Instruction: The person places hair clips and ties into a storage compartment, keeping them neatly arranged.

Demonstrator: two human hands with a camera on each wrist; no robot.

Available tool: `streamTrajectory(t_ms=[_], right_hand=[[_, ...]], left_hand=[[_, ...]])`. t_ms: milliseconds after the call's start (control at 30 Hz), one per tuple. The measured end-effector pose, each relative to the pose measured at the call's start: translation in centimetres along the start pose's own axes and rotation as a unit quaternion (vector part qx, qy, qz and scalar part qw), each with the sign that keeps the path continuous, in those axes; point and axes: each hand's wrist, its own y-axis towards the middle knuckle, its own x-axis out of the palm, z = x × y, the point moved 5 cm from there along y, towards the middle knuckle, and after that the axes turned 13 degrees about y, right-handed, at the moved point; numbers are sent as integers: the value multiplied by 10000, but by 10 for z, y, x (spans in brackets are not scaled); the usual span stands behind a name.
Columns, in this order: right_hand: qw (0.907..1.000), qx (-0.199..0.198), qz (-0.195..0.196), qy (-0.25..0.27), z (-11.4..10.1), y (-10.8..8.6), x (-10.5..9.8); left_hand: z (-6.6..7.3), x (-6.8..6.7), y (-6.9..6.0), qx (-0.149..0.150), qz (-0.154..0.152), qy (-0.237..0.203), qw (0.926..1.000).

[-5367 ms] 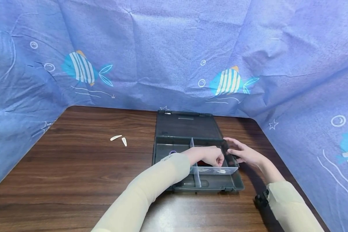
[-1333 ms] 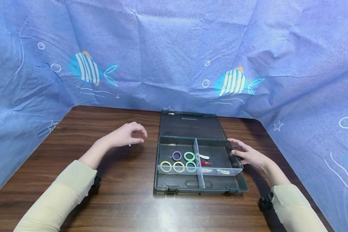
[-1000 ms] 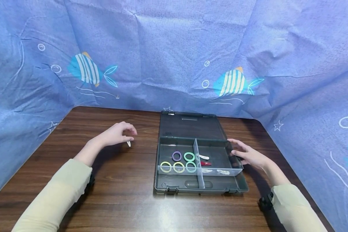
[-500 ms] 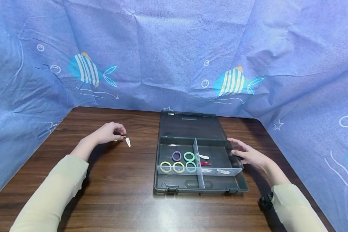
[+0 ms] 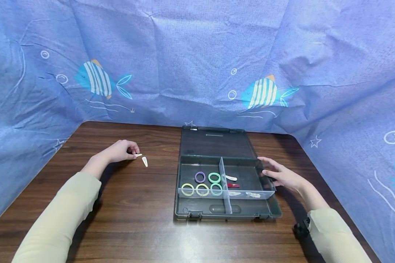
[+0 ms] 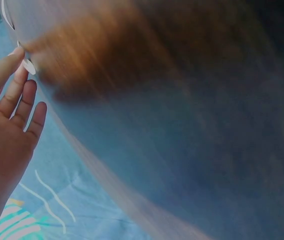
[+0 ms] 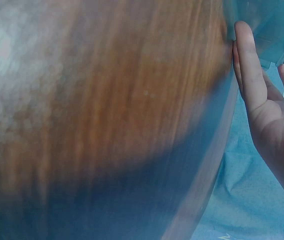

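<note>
At the left of the table, my left hand (image 5: 120, 151) pinches a white snap hair clip (image 5: 138, 155) between thumb and fingertips. The left wrist view shows this hair clip (image 6: 29, 66) at the tips of the thumb and index finger, the other fingers stretched out. A second white hair clip (image 5: 144, 161) lies just right of that hand. My right hand (image 5: 284, 177) rests against the right side of an open dark grey divided box (image 5: 228, 215). In the right wrist view its fingers (image 7: 250, 65) lie extended along the box wall (image 7: 267, 30).
In the box's left compartment lie several hair ties, including a purple hair tie (image 5: 200, 177). Its right compartment holds a red hair clip (image 5: 233, 185) and several white ones, such as a white clip (image 5: 231, 178). The box lid (image 5: 217, 142) lies folded back. A blue fabric curtain (image 5: 190, 65) surrounds the table.
My left hand has gone from the box's right compartment leftward to the loose clips, past the nearer one, and now pinches the farther left one. My right hand has stayed at the box.
</note>
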Motion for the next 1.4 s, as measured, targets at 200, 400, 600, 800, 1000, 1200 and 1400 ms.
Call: streamTrajectory(t_ms=[200, 400, 600, 800, 1000, 1200, 1400], right_hand=[[10000, 41, 54, -48, -1, 0, 0], [9999, 85, 58, -20, 0, 1, 0], [9999, 100, 54, 43, 0, 0, 1], [9998, 127, 117, 109, 1, 0, 0], [9997, 171, 157, 70, 0, 0, 1], [9997, 196, 134, 76, 0, 0, 1], [9998, 157, 80, 109, 0, 0, 1]], left_hand=[[-4, 2, 1, -371, -285, 125, 9988], [0, 0, 2, -316, -332, 262, 9986], [3, 0, 3, -175, -336, 225, 9990], [4, -2, 2, -267, -402, 177, 9987], [6, -2, 4, -350, -505, 16, 9981], [12, -5, 7, -270, -423, -103, 9987], [19, -9, 8, -233, -378, -90, 9990]])
